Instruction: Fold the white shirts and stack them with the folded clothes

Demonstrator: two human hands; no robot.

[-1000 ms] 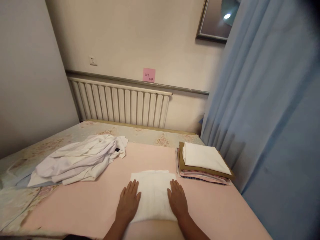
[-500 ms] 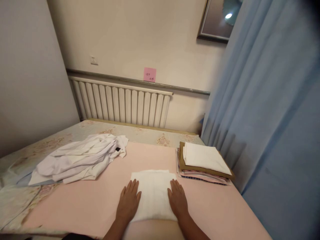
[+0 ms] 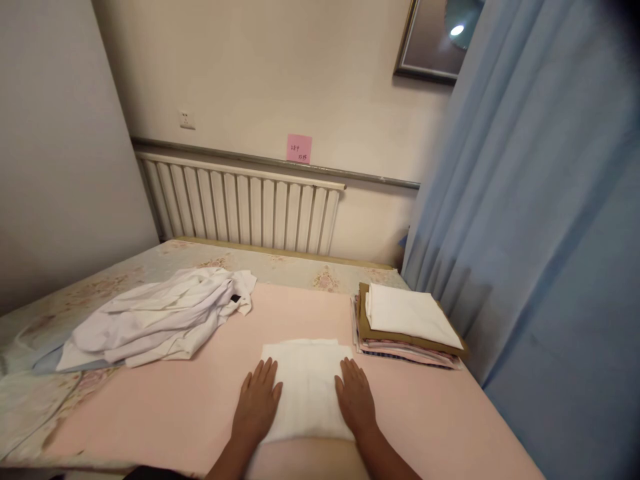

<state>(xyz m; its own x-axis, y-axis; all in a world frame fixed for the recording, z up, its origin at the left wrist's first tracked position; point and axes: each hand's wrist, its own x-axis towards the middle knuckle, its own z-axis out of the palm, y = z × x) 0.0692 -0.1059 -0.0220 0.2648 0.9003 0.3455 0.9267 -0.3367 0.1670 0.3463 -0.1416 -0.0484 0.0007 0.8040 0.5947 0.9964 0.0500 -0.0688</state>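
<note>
A folded white cloth [image 3: 307,393] lies flat on a pink sheet [image 3: 185,410] in front of me. My left hand [image 3: 257,400] rests open on the cloth's left edge, fingers pointing away from me. On the opposite edge, my right hand [image 3: 355,397] lies flat, also open, with its thumb toward the middle. To the right stands a stack of folded fabrics [image 3: 407,353], topped by a folded white piece [image 3: 413,317] over a brown one [image 3: 367,327]. A loose heap of white garments [image 3: 165,317] is at the left.
The pink sheet covers part of a bed with a floral cover [image 3: 280,265]. A radiator [image 3: 245,203] runs along the wall behind it. Blue curtains [image 3: 530,220] hang close on the right, beside the stack. A pale upright panel [image 3: 65,147] stands at the left.
</note>
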